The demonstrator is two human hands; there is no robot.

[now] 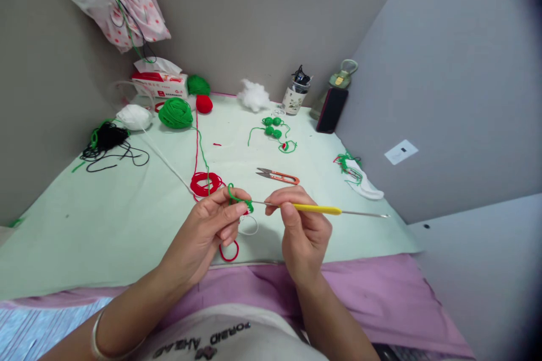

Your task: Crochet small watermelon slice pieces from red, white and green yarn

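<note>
Between the thumb and fingers of my left hand (218, 220) is a small crochet piece (249, 206) in green with red and white. Green yarn loops over the left index finger. My right hand (302, 231) grips a crochet hook (317, 209) by its yellow handle, and the metal tip meets the crochet piece. A second hooked end points right. Loops of white and red yarn hang below the left hand. A coil of red yarn (206, 184) lies just beyond it, and orange thread snips (278, 175) rest beyond the right hand.
At the back left are green yarn (175, 113), white yarn (134, 117), black yarn (108, 141), red yarn (204, 104) and a tissue box (163, 84). Farther right lie stuffing (254, 96), small green crochet balls (273, 131), a jar (294, 98), a phone (332, 110) and a bottle (342, 76).
</note>
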